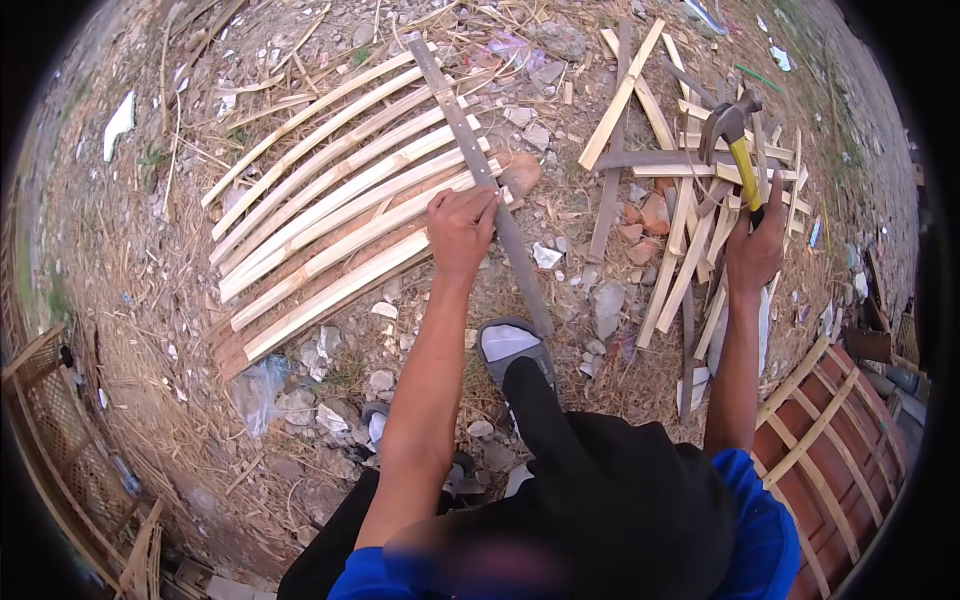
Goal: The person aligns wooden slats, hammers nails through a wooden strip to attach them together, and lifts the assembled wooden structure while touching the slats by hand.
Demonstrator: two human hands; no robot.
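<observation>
Head camera shows my left hand point(462, 225) at the dark wooden strip point(520, 262), where it crosses the right ends of the pale wooden slats point(335, 300). Those slats lie side by side on the littered ground point(170, 420), left of my left hand, their long axes running from near left to far right. The strip runs across them, from its far end beyond the slats toward my shoe point(510, 345), where its near end lies.

My left hand is the nearer one to this crossing. Its fingers are curled, tips drawn together against the strip; whether they pinch anything small between them, I cannot tell.

My right hand point(752, 250) is well apart to the right, wrapped around the lower end of the claw hammer point(742, 165). The index finger reaches up beside the yellow handle, and the metal head points to the far side, above a loose heap of wooden pieces point(622, 98).
</observation>
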